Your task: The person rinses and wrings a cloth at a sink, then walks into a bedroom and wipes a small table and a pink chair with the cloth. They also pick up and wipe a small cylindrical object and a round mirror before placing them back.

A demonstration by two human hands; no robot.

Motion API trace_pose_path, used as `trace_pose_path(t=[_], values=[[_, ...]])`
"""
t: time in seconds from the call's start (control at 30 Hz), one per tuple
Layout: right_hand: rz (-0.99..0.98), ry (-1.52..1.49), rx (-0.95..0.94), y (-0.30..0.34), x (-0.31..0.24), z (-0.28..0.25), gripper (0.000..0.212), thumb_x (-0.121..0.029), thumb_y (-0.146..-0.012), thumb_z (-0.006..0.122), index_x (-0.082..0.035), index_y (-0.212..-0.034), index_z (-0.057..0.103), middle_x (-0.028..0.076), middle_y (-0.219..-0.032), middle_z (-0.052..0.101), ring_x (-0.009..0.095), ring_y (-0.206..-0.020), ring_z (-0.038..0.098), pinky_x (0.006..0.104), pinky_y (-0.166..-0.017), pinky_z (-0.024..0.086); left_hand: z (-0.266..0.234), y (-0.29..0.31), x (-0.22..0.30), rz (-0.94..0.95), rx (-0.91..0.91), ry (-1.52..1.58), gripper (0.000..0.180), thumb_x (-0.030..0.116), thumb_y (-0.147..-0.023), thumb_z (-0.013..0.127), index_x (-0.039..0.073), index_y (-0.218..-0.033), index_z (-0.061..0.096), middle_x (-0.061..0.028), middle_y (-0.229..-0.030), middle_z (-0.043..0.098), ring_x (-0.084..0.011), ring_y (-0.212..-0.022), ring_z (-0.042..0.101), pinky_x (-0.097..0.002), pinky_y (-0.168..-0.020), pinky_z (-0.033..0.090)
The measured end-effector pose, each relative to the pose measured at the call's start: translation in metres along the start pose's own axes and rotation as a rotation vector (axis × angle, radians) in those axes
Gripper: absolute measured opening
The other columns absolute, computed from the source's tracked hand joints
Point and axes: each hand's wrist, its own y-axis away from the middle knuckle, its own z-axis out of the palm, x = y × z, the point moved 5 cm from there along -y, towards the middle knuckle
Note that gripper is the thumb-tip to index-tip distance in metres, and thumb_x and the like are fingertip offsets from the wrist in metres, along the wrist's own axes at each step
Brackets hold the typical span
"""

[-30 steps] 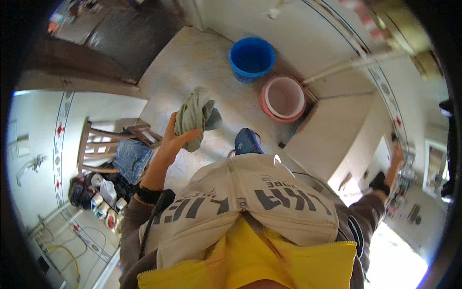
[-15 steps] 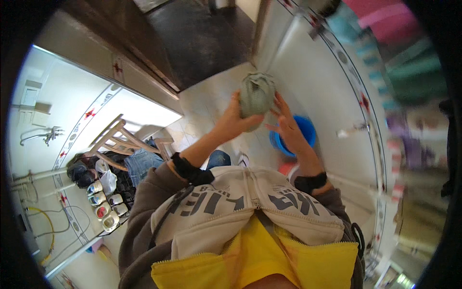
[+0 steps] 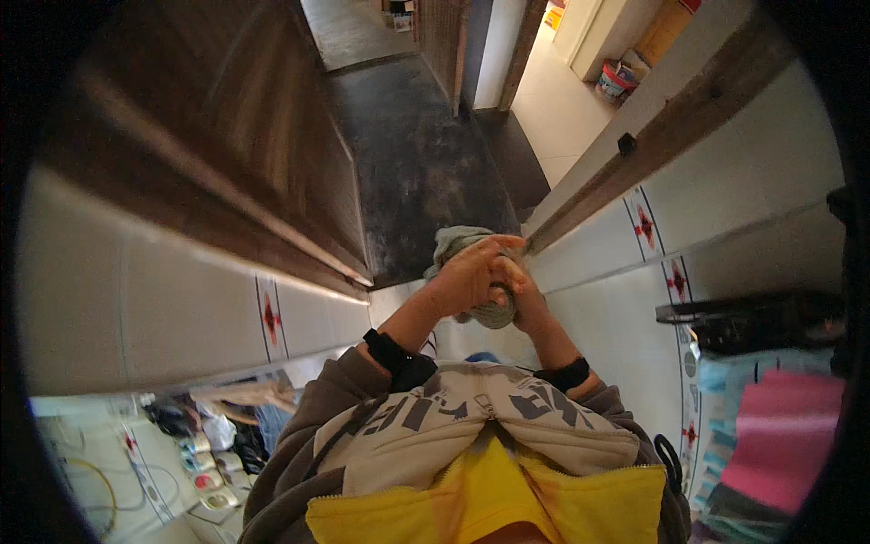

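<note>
A bunched grey-green cloth (image 3: 455, 242) is gathered between my two hands, just past my chest and near the doorway. My left hand (image 3: 467, 276) lies over its near left side with the fingers closed around it. On the other side, my right hand (image 3: 528, 304) is wrapped against the cloth, its fingers partly hidden behind the left hand and the folds. One end of the bundle bulges up beyond my hands, and a rounded part hangs below them. Each wrist carries a black band.
A brown wooden door (image 3: 227, 136) stands at the left and a door frame (image 3: 671, 127) at the right. Dark flooring (image 3: 408, 154) stretches ahead. A black shelf (image 3: 752, 322) and a pink towel (image 3: 788, 435) are at the right. Several small containers (image 3: 207, 480) sit lower left.
I have turned toward the doorway, and the blue bucket is out of view. My hands have come lower and closer together around the cloth; my right hand, spread before, now closes on it.
</note>
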Motion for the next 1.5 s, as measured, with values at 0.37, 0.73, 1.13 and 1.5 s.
trace_pose_path(t=[0.37, 0.73, 1.13, 1.5], values=[[-0.651, 1.168, 0.033, -0.236, -0.163, -0.055, 0.047, -0.021, -0.074, 0.077, -0.005, -0.114, 0.059, 0.015, -0.109, 0.059, 0.030, -0.103, 0.056, 0.0379, -0.094, 0.042, -0.209, -0.312, 0.115, 0.002, 0.090, -1.251, 0.029, 0.029, -0.087, 0.060, 0.008, -0.108, 0.063, -0.0115, -0.096, 0.070, -0.0306, -0.086, 0.067, -0.0403, -0.074, 0.052], [-0.444, 0.446, 0.628, -0.474, -0.251, -0.201, 0.036, -0.022, -0.082, 0.072, 0.000, -0.108, 0.057, 0.011, -0.100, 0.065, 0.022, -0.091, 0.061, 0.0329, -0.082, 0.048, -0.185, -0.531, 0.249, -0.174, 0.257, -1.185, 0.069, 0.026, -0.094, 0.055, 0.008, -0.146, 0.015, -0.0298, -0.136, 0.042, -0.0445, -0.124, 0.045, -0.0539, -0.090, 0.047], [-0.226, 0.431, 0.574, -0.647, -0.380, -0.313, 0.063, -0.030, -0.085, 0.068, 0.002, -0.132, 0.042, 0.015, -0.124, 0.052, 0.022, -0.114, 0.050, 0.0345, -0.098, 0.040, -0.179, -0.812, 0.315, -0.509, -0.115, -0.782, 0.063, 0.045, -0.098, 0.047, 0.021, -0.150, 0.020, -0.0126, -0.144, 0.037, -0.0237, -0.127, 0.044, -0.0390, -0.100, 0.042], [-0.231, 0.540, 0.348, -0.725, -0.548, -0.502, 0.061, -0.029, -0.090, 0.059, 0.001, -0.138, 0.037, 0.013, -0.121, 0.054, 0.020, -0.106, 0.054, 0.0338, -0.089, 0.047, -0.101, -1.058, 0.304, -0.348, -0.260, -1.076, 0.065, 0.037, -0.091, 0.063, 0.009, -0.144, 0.038, -0.0166, -0.132, 0.051, -0.0224, -0.119, 0.051, -0.0349, -0.098, 0.043]])
